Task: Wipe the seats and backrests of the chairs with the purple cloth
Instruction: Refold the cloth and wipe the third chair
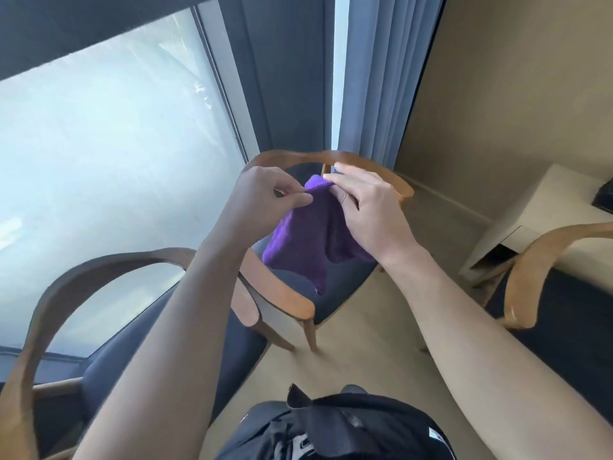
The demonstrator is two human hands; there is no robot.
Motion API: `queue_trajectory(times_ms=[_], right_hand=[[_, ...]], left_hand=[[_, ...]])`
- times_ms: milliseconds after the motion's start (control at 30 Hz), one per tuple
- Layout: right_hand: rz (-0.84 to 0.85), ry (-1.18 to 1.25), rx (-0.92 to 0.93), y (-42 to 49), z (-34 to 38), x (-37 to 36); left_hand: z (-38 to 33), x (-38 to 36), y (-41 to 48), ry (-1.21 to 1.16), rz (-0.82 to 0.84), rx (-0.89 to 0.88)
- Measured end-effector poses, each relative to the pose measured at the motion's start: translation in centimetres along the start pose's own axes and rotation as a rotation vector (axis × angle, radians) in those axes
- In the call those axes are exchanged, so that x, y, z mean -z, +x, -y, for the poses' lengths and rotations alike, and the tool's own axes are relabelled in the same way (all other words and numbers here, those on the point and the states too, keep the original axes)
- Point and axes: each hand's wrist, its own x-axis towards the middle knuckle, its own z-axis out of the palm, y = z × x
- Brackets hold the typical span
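Left hand (pixel 265 194): pinches the cloth's top edge between thumb and forefinger.
Right hand (pixel 368 207): fingers curled over the same edge, gripping it just beside the left.
Cloth (pixel 298 250): hangs bunched in the air above the far chair (pixel 341 283), touching no chair.
Why: both hands seem to be shaping it into a wiping pad.
Other chairs: near left chair (pixel 109 260) and right chair (pixel 524 260), within reach.
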Motion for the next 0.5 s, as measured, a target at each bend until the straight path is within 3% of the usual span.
queue_trajectory(times_ms=[133,300,500], right_hand=[[0.120,0.046,-0.047,-0.1,-0.3,0.2],[0.108,0.066,-0.079,-0.5,-0.9,-0.2],[0.088,0.135,-0.104,-1.3,-0.7,-0.6]], left_hand=[[0.3,0.0,-0.1,-0.049,0.079,0.055],[0.5,-1.4,-0.1,-0.055,0.058,0.121],[1.1,-2.1,-0.5,-0.016,0.284,0.068]])
